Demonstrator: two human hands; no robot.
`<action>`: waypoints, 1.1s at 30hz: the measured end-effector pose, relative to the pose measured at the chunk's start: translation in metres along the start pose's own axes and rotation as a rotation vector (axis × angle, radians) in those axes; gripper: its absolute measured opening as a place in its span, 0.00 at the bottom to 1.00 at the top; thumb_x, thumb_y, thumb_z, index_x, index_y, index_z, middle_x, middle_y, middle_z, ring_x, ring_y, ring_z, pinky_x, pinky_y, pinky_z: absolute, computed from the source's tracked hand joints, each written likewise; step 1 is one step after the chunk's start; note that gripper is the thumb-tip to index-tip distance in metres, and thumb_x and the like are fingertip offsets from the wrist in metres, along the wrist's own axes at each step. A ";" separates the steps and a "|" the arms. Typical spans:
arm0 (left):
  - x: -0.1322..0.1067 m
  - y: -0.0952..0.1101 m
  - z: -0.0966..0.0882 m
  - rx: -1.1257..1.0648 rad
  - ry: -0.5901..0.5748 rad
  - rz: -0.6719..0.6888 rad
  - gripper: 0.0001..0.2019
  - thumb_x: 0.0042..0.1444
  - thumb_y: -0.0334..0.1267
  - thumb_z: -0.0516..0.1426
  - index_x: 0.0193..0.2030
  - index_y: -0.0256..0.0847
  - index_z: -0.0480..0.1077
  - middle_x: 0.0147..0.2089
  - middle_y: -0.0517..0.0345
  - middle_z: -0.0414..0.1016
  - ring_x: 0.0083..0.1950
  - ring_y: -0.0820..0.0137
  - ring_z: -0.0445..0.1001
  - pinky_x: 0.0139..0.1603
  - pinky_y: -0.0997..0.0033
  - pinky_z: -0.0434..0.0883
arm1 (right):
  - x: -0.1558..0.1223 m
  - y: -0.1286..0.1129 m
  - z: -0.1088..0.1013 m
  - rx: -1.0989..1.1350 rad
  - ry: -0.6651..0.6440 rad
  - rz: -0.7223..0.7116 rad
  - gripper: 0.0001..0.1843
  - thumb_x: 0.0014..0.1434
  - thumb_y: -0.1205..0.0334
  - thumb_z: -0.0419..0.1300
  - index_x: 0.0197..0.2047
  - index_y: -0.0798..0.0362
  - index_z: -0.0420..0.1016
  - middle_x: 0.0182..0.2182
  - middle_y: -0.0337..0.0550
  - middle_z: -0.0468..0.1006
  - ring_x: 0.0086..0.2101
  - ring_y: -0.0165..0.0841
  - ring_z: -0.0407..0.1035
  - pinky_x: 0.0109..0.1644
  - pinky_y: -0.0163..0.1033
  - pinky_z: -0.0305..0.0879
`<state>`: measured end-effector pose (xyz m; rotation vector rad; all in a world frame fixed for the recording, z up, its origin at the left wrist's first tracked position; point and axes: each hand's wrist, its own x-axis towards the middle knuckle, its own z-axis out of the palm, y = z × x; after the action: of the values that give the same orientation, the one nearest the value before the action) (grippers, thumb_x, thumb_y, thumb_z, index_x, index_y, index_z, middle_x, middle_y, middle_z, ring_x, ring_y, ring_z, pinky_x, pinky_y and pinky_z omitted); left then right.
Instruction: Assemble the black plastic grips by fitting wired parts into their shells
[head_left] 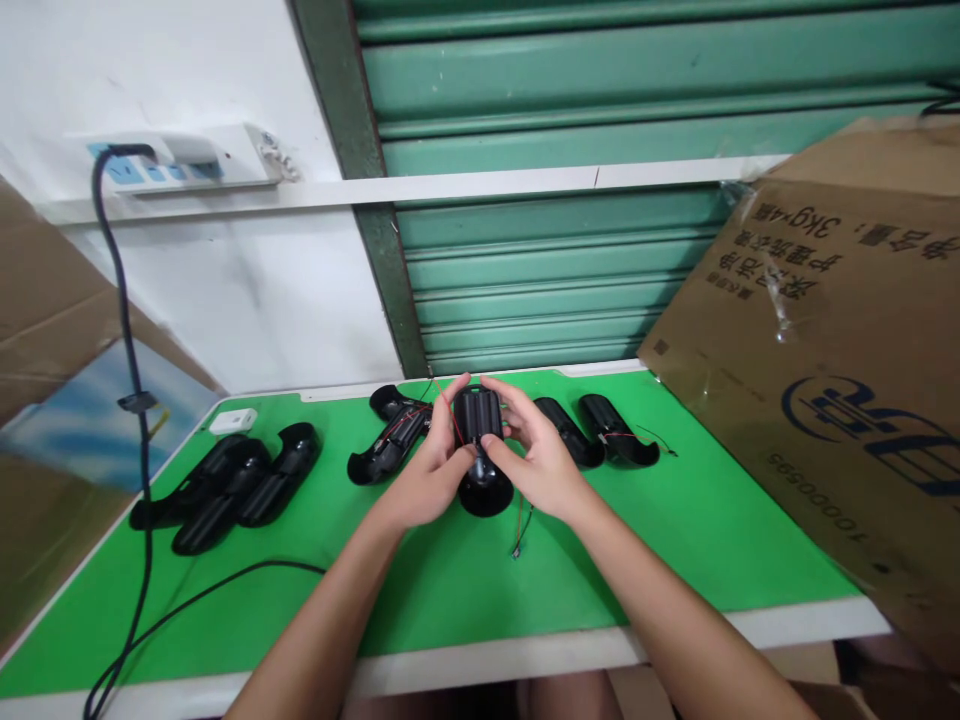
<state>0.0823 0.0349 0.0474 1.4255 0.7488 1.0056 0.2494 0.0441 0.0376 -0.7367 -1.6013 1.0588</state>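
Note:
Both of my hands hold one black plastic housing (480,450) just above the green table (675,540), near its middle. My left hand (429,470) grips its left side, fingers curled around it. My right hand (534,455) grips the right side, thumb on the front. Red and black wires (520,520) trail from the housing down to the mat. Two similar black housings (600,432) with wires lie just right of my hands. Another opened housing (390,440) with red wiring lies to the left.
Several black housings (232,485) are grouped at the table's left, near a small white part (232,421). A black cable (131,380) drops from a wall power strip (184,158) across the table's left edge. Large cardboard boxes (832,360) lean at right and left.

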 end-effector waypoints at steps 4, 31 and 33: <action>-0.001 -0.001 -0.003 0.093 -0.023 0.023 0.38 0.66 0.36 0.53 0.78 0.48 0.37 0.78 0.45 0.51 0.76 0.54 0.57 0.76 0.49 0.56 | 0.001 0.000 -0.002 -0.014 -0.018 0.013 0.35 0.59 0.69 0.59 0.69 0.50 0.61 0.63 0.51 0.72 0.54 0.37 0.75 0.55 0.41 0.74; 0.000 -0.005 0.001 0.223 0.060 0.069 0.30 0.64 0.32 0.50 0.72 0.45 0.47 0.70 0.47 0.58 0.73 0.57 0.60 0.76 0.51 0.54 | -0.004 0.013 0.003 -0.071 -0.036 0.025 0.36 0.64 0.68 0.56 0.74 0.47 0.54 0.69 0.50 0.65 0.65 0.39 0.65 0.72 0.51 0.61; 0.000 -0.005 0.000 0.179 0.054 0.052 0.29 0.67 0.36 0.51 0.73 0.47 0.47 0.72 0.48 0.57 0.74 0.57 0.59 0.77 0.51 0.54 | -0.002 0.010 -0.001 0.002 -0.070 0.065 0.35 0.64 0.65 0.57 0.73 0.47 0.56 0.68 0.49 0.67 0.62 0.38 0.69 0.69 0.49 0.66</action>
<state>0.0826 0.0357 0.0429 1.5830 0.8628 1.0411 0.2502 0.0469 0.0279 -0.7620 -1.6447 1.1435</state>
